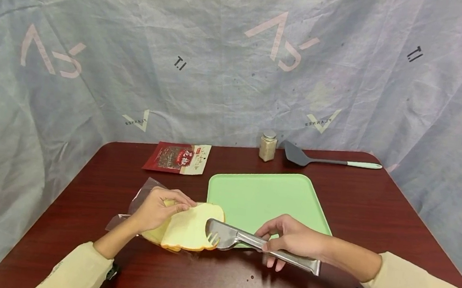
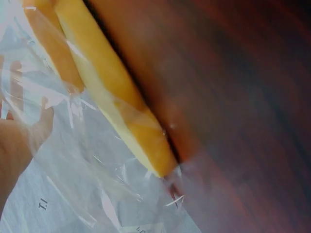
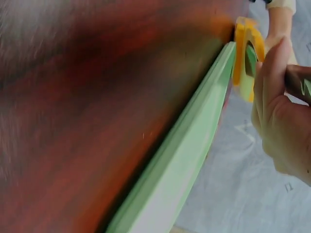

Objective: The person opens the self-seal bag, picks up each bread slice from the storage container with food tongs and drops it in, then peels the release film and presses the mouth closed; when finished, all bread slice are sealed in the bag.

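Observation:
A slice of bread (image 1: 189, 228) sticks out of a clear plastic bag (image 1: 140, 200) left of centre in the head view. My left hand (image 1: 165, 210) grips the bag's upper edge at its opening, fingertips by the slice. More bread (image 2: 112, 92) shows through the plastic in the left wrist view. My right hand (image 1: 290, 237) holds metal tongs (image 1: 246, 237) by their arms. The slotted tip of the tongs lies over the slice's right edge, and the lower jaw is hidden. In the right wrist view, the bread (image 3: 240, 63) stands beyond my fingers.
A light green tray (image 1: 259, 194) lies behind and between the hands, its near-left corner by the bread. Farther back are a red-and-white spice packet (image 1: 178, 158), a lidded glass jar (image 1: 268, 147) and a grey spatula (image 1: 297, 154). The dark red table (image 1: 216, 283) has a few crumbs.

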Available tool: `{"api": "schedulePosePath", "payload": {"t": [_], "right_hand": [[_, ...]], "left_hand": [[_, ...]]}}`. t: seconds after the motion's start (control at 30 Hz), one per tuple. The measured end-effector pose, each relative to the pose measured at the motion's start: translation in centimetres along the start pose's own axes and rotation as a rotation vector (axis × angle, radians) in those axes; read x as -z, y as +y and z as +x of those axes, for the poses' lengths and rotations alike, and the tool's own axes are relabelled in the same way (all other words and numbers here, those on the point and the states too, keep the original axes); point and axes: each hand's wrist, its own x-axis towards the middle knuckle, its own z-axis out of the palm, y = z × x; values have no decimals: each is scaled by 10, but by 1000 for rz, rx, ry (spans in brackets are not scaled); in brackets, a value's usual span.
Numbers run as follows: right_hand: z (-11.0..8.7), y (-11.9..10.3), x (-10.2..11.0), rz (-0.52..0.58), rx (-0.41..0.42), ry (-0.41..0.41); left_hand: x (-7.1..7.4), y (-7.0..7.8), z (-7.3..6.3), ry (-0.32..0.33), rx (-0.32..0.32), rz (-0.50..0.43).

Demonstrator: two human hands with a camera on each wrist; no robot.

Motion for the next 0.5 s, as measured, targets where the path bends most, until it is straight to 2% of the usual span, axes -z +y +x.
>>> {"api": "schedulePosePath", "payload": {"t": [0.2, 0.5], "right_hand": [[-4, 3, -17, 83, 36, 66], [-7, 11, -50, 269, 73, 136]], "left_hand": [[-1, 1, 1, 39, 1, -25], [-3, 1, 1, 97, -41, -67]]}}
